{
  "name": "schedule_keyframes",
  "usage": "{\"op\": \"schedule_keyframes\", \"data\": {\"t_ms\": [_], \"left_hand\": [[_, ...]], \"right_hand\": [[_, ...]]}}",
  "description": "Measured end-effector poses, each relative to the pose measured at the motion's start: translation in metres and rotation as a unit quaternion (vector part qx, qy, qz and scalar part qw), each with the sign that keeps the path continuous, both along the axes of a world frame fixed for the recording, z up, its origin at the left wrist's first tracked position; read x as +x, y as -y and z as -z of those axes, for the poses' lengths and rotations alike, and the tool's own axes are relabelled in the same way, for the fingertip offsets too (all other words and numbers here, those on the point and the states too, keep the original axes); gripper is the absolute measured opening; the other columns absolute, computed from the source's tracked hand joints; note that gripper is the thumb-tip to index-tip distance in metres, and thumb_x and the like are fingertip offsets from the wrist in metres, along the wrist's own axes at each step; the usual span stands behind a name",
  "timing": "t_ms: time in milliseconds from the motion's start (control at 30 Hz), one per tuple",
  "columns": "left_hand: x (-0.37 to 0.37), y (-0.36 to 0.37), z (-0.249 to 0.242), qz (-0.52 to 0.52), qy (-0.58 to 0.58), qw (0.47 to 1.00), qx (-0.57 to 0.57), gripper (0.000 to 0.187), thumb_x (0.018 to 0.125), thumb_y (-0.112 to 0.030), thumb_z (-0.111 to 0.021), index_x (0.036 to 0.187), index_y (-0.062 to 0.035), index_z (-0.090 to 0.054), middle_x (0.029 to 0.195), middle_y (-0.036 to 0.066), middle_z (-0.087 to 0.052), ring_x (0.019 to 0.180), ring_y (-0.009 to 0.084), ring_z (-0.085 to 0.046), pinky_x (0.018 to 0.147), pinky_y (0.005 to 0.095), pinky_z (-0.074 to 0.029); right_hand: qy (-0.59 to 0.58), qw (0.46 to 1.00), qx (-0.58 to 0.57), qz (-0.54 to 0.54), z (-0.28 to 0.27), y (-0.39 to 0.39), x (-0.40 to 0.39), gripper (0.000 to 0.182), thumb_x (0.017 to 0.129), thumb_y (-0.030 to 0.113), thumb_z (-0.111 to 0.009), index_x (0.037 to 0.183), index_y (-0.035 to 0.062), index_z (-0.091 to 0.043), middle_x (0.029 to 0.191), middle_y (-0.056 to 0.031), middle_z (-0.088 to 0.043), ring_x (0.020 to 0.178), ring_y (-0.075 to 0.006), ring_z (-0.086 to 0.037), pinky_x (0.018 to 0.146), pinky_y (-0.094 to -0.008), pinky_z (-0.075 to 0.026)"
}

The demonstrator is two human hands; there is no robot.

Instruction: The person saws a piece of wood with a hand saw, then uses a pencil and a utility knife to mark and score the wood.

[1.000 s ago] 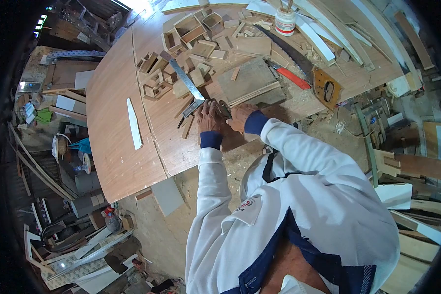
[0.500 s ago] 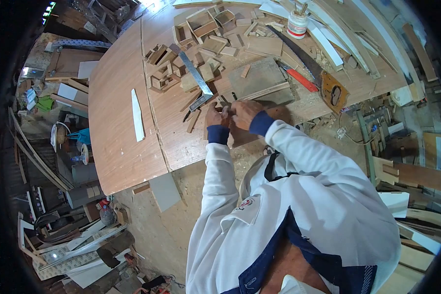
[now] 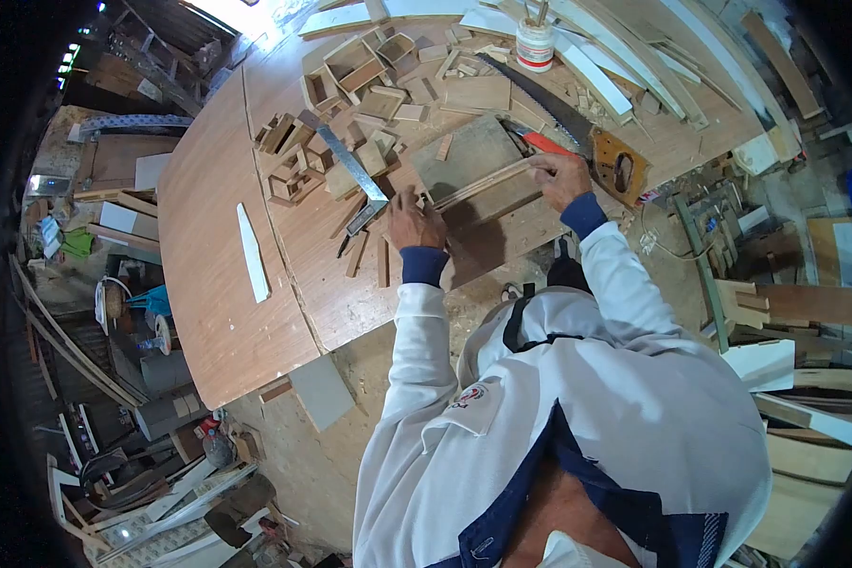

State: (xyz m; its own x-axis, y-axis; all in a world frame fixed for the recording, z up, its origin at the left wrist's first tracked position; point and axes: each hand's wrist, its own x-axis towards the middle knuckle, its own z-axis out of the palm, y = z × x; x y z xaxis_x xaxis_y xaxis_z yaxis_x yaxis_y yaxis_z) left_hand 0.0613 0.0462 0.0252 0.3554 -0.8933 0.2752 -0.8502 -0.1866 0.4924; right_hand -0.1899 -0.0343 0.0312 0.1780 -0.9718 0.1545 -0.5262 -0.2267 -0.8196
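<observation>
My right hand pinches the right end of a thin wooden strip, just above a flat wooden board. My left hand is by the strip's left end, its fingers bent together; whatever they hold is too small to make out. A try square with a metal blade lies left of my left hand, across small wood pieces. Close to that hand lie short wooden sticks. Just beyond my right hand are a red-handled tool and a handsaw with a wooden handle.
Small open wooden boxes and offcuts fill the back of the table. A white glue tub holding sticks stands at the back, near long boards. A white tapered piece lies at the left.
My right hand has moved right, away from my left hand, to the strip's right end. My left hand stays near the try square. The head view has shifted slightly.
</observation>
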Motion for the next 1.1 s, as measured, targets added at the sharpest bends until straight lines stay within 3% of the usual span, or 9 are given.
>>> {"op": "schedule_keyframes", "data": {"t_ms": [167,367,433,700,767,800,833,1033,1100], "left_hand": [[-0.041,0.017,-0.007,0.128,0.082,0.985,-0.078,0.032,0.076,-0.015,-0.062,0.106,-0.0071,-0.057,0.105,0.013,-0.055,0.1,0.0337,-0.049,0.086,0.0429,-0.04],[-0.065,0.026,0.021,0.092,0.081,0.99,-0.067,0.027,0.08,-0.025,-0.061,0.104,-0.0134,-0.059,0.109,0.009,-0.054,0.104,0.0318,-0.047,0.086,0.0462,-0.038],[-0.068,0.026,0.026,0.087,0.068,0.991,-0.07,0.025,0.08,-0.026,-0.061,0.102,-0.0149,-0.06,0.108,0.009,-0.054,0.104,0.0317,-0.047,0.086,0.0471,-0.037],[-0.07,0.027,0.034,0.046,0.035,0.995,-0.087,0.019,0.081,-0.028,-0.062,0.096,-0.0158,-0.064,0.102,0.01,-0.054,0.1,0.0322,-0.047,0.084,0.0475,-0.035],[-0.07,0.027,0.034,0.048,0.037,0.996,-0.072,0.02,0.081,-0.028,-0.062,0.096,-0.0158,-0.064,0.101,0.01,-0.054,0.1,0.0321,-0.047,0.083,0.0473,-0.035],[-0.07,0.027,0.033,0.052,0.036,0.995,-0.079,0.02,0.081,-0.028,-0.061,0.096,-0.016,-0.064,0.101,0.01,-0.055,0.1,0.032,-0.047,0.083,0.0469,-0.035],[-0.069,0.026,0.033,0.055,0.035,0.994,-0.087,0.02,0.081,-0.028,-0.061,0.097,-0.0162,-0.064,0.101,0.01,-0.055,0.099,0.0319,-0.047,0.083,0.0465,-0.035],[-0.068,0.025,0.033,0.064,0.027,0.994,-0.085,0.022,0.08,-0.027,-0.062,0.099,-0.0169,-0.063,0.099,0.009,-0.056,0.098,0.0315,-0.048,0.083,0.044,-0.036],[-0.068,0.025,0.034,0.066,0.019,0.993,-0.095,0.022,0.08,-0.026,-0.062,0.1,-0.0165,-0.063,0.099,0.009,-0.056,0.098,0.0313,-0.048,0.083,0.044,-0.036]], "right_hand": [[0.017,0.997,-0.029,0.066,0.01,-0.002,-0.024,0.019,0.076,0.004,-0.059,0.094,0.0045,-0.066,0.089,-0.0106,-0.068,0.082,-0.0214,-0.065,0.076,-0.0311,-0.05],[-0.002,0.991,-0.046,0.125,0.032,-0.013,-0.082,0.027,0.076,-0.008,-0.053,0.101,-0.0004,-0.061,0.091,-0.0106,-0.067,0.083,-0.0174,-0.065,0.078,-0.0285,-0.05],[0.134,0.974,0.035,0.177,0.037,-0.019,-0.095,0.022,0.075,0.0,-0.058,0.095,0.0055,-0.065,0.091,-0.0104,-0.067,0.086,-0.0209,-0.065,0.081,-0.0298,-0.049],[-0.026,0.991,0.067,0.113,0.033,-0.003,-0.064,0.028,0.074,0.01,-0.067,0.101,0.0049,-0.063,0.092,-0.0101,-0.067,0.084,-0.0236,-0.065,0.08,-0.0319,-0.049],[-0.181,0.977,0.035,0.109,0.01,0.003,-0.045,0.031,0.074,0.022,-0.068,0.101,0.0071,-0.063,0.098,-0.0106,-0.065,0.09,-0.0271,-0.061,0.084,-0.0355,-0.047],[-0.22,0.969,-0.062,0.09,0.03,0.014,-0.042,0.034,0.074,0.028,-0.066,0.102,0.0082,-0.062,0.106,-0.0135,-0.06,0.1,-0.0305,-0.055,0.089,-0.04,-0.044],[-0.262,0.955,-0.126,0.05,0.048,0.023,-0.041,0.034,0.074,0.025,-0.065,0.104,0.0097,-0.06,0.109,-0.0144,-0.055,0.105,-0.0318,-0.05,0.09,-0.0426,-0.042],[-0.342,0.935,-0.086,0.045,0.032,0.037,-0.019,0.03,0.077,0.02,-0.058,0.105,0.0097,-0.058,0.1,-0.0144,-0.054,0.098,-0.0345,-0.049,0.088,-0.0424,-0.04],[-0.369,0.929,-0.03,0.025,0.025,0.041,-0.018,0.031,0.077,0.018,-0.059,0.107,0.0098,-0.055,0.106,-0.0142,-0.053,0.106,-0.0319,-0.047,0.092,-0.0422,-0.039]]}}
